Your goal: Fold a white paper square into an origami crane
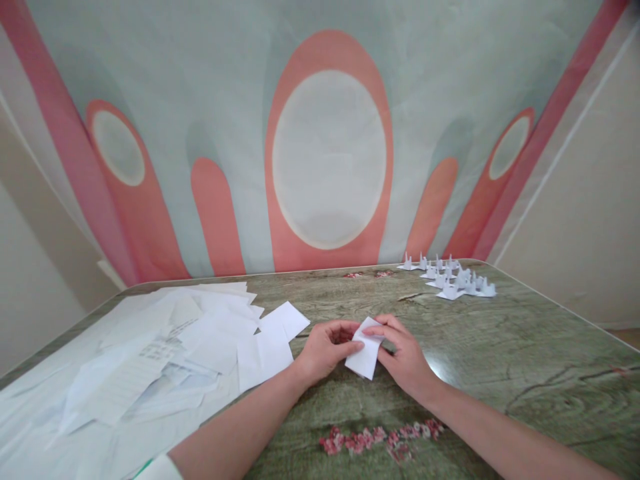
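A small folded piece of white paper (365,360) is held between my two hands, just above the table. My left hand (327,348) grips its left side, with the thumb on the front face and the fingers behind. On the other side, my right hand (404,350) pinches the paper near its upper right edge, fingers over the front. Left of my left hand lie loose square white sheets (265,357), nearest to a wide heap of paper (210,327).
Several folded white paper cranes (450,291) stand in a group at the back right of the wood-patterned table (500,360). Pink flower decoration (360,440) shows on the tabletop near me. Behind the table hangs a backdrop (330,160) with coral arches.
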Demonstrator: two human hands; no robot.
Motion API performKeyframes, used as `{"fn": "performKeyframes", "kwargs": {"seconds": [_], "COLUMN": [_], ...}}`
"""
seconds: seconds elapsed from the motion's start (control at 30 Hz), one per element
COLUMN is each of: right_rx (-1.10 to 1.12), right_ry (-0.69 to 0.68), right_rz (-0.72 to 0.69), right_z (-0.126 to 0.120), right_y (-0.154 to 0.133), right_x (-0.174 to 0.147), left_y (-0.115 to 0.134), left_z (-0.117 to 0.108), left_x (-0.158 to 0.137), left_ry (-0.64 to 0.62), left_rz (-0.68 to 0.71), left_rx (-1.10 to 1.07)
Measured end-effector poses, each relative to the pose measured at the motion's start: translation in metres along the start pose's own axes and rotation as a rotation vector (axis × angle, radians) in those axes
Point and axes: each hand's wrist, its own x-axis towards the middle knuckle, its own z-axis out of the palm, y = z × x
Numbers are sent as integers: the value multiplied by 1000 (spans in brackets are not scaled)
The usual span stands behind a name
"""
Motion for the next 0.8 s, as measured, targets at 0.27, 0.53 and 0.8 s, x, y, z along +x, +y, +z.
{"fn": "performKeyframes", "kwargs": {"seconds": [0.27, 0.53, 0.8], "right_rx": [2, -5, 29], "right_ry": [11, 1, -11], "right_rz": [-18, -39, -51], "right_z": [-1, -2, -3], "right_y": [2, 2, 1], "right_x": [-2, -1, -2], "left_y": [3, 2, 2], "left_z": [0, 0, 1], "left_x": [-1, 0, -1], "left_ry": [6, 18, 72], "left_rz": [-36, -30, -43], "left_rx": [-47, -52, -29]}}
